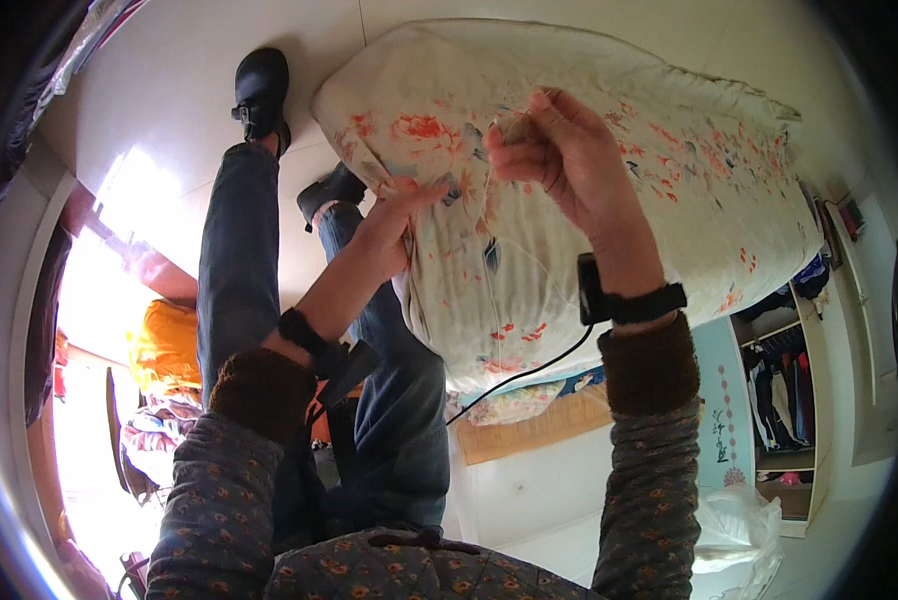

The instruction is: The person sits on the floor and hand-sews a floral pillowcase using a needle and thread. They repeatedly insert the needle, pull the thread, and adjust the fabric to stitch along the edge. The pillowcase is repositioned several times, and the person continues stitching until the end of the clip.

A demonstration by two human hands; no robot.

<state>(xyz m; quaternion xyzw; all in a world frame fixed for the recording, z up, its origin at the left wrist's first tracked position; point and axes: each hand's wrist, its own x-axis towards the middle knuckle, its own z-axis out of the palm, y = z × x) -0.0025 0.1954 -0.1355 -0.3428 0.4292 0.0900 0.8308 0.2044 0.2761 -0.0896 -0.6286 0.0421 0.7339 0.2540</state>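
A pale quilt [569, 230] with red and blue-grey flowers spreads in front of me and to the right. At its left edge my left hand [387, 225] grips a fold of the cloth, its index finger stretched over the top. My right hand [559, 150] is raised over the quilt, thumb and fingers pinched together. A thin white thread [524, 252] loops over the cloth below this hand and seems to run up to its fingers. Whether a needle is in the pinch is too small to tell.
A black cable [524, 375] trails from the band on my right wrist. My jeans-clad legs [244, 250] and black shoes [262, 85] extend at left. An orange bag [164, 345] stands beyond them. At right are an open wardrobe [819, 400] with hanging clothes and a clear plastic bag [739, 530].
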